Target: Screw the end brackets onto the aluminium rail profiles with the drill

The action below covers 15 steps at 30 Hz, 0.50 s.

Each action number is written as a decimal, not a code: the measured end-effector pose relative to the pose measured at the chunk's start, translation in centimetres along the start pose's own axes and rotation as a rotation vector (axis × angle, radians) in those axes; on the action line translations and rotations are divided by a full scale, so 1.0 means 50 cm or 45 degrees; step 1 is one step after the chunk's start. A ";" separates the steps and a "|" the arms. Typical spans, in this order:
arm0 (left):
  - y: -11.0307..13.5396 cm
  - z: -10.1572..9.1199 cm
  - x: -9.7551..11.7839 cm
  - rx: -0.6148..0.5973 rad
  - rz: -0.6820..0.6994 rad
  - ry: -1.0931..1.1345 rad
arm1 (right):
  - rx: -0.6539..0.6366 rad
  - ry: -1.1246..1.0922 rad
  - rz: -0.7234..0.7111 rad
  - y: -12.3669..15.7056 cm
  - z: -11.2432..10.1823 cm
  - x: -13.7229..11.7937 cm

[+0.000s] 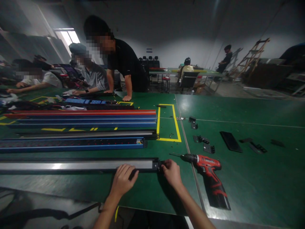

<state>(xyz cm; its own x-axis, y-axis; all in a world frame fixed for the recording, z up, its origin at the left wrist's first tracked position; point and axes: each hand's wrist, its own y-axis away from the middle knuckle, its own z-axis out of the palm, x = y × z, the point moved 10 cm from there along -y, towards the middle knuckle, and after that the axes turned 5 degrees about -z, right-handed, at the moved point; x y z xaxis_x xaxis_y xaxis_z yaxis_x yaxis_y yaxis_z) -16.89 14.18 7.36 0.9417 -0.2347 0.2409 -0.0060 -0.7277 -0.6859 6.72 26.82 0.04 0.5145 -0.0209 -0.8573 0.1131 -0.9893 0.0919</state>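
Note:
A long black rail with a silvery top face [78,165] lies along the near edge of the green table [238,178]. My left hand [124,179] rests on the rail near its right end, fingers curled over its near edge. My right hand [171,171] is closed at the rail's end cap [157,165], pinching something small I cannot make out. A red and black cordless drill [209,173] lies just right of my right hand, bit pointing left.
Blue, red and black rails [83,127] lie stacked farther back. A yellow tape rectangle [168,122] marks the table. Small black brackets [202,141] and a black flat plate [230,141] lie to the right. Several people work at the far left; one leans on the table [124,63].

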 end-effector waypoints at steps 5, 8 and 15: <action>0.002 0.003 -0.002 -0.015 -0.007 0.001 | -0.035 0.139 -0.167 0.006 0.003 -0.035; 0.003 0.003 -0.003 -0.009 -0.013 0.002 | -0.042 0.186 -0.195 0.011 0.004 -0.046; 0.005 0.006 -0.003 -0.019 -0.004 -0.013 | -0.072 0.257 -0.191 0.016 0.012 -0.048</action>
<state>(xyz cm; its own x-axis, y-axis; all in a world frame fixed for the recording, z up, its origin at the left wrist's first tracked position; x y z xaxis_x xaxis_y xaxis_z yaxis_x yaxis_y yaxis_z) -16.95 14.22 6.95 0.9451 -0.2257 0.2361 -0.0077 -0.7380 -0.6748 5.07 26.01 1.85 0.6469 0.1605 -0.7455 0.2455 -0.9694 0.0043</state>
